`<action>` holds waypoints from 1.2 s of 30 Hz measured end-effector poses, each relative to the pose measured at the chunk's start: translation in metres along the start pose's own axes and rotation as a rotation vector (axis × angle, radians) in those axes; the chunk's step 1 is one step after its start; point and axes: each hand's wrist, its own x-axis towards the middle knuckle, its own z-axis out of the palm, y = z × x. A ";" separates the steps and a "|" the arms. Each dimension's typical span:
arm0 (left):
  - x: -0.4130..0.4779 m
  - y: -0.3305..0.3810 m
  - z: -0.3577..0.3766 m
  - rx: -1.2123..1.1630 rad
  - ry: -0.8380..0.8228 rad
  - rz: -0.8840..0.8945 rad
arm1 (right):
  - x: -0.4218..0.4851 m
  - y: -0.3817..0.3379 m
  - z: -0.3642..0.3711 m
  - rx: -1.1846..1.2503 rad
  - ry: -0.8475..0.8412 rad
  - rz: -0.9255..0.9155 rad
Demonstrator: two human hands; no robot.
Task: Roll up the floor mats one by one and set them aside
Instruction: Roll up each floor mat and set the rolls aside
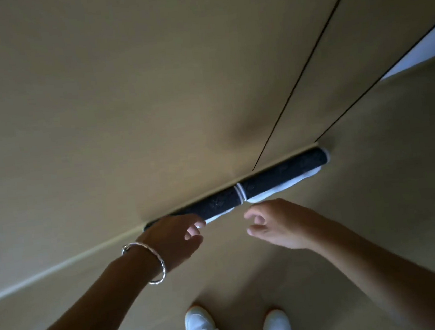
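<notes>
The smooth tan wall (151, 91) is split by thin dark seams; the floor (371, 176) is the same matte tan; the mat (278, 175) lies rolled tight in the corner where they meet, likely so it cannot unroll; it is a dark patterned tube with pale backing. Neither hand grips anything; the left hand (170, 241), fingers relaxed, reaches the roll's near edge, contact lost in blur; the right hand (277, 223), loosely curled, hangs just beside it; a twisted metal bangle (151, 261) circles the left wrist.

White sneakers (201, 328) stand on tan floor (371, 176) before a beige panelled wall (98, 96) with pale skirting (61, 265).
</notes>
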 end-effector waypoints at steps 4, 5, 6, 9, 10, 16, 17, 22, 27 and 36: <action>-0.080 0.080 -0.113 -0.036 0.089 0.106 | -0.124 -0.034 -0.102 -0.009 0.079 0.010; -0.100 0.099 -0.138 -0.037 0.133 0.135 | -0.152 -0.043 -0.126 0.006 0.138 0.009; -0.121 0.118 -0.160 -0.056 0.182 0.158 | -0.181 -0.052 -0.146 0.033 0.200 0.003; -0.189 0.170 -0.211 -0.209 0.310 0.232 | -0.257 -0.078 -0.184 0.121 0.342 -0.062; -0.212 0.183 -0.221 -0.233 0.330 0.263 | -0.278 -0.085 -0.191 0.150 0.367 -0.095; -0.319 0.221 -0.244 -0.157 0.403 0.318 | -0.386 -0.099 -0.198 0.398 0.452 -0.292; -0.332 0.224 -0.246 -0.132 0.419 0.313 | -0.397 -0.096 -0.198 0.432 0.493 -0.305; -0.384 0.230 -0.252 -0.047 0.549 0.266 | -0.425 -0.098 -0.211 0.421 0.565 -0.386; -0.410 0.230 -0.245 -0.022 0.703 0.212 | -0.427 -0.125 -0.219 0.371 0.513 -0.498; -0.467 0.194 -0.233 0.107 0.815 0.052 | -0.429 -0.194 -0.219 0.093 0.293 -0.569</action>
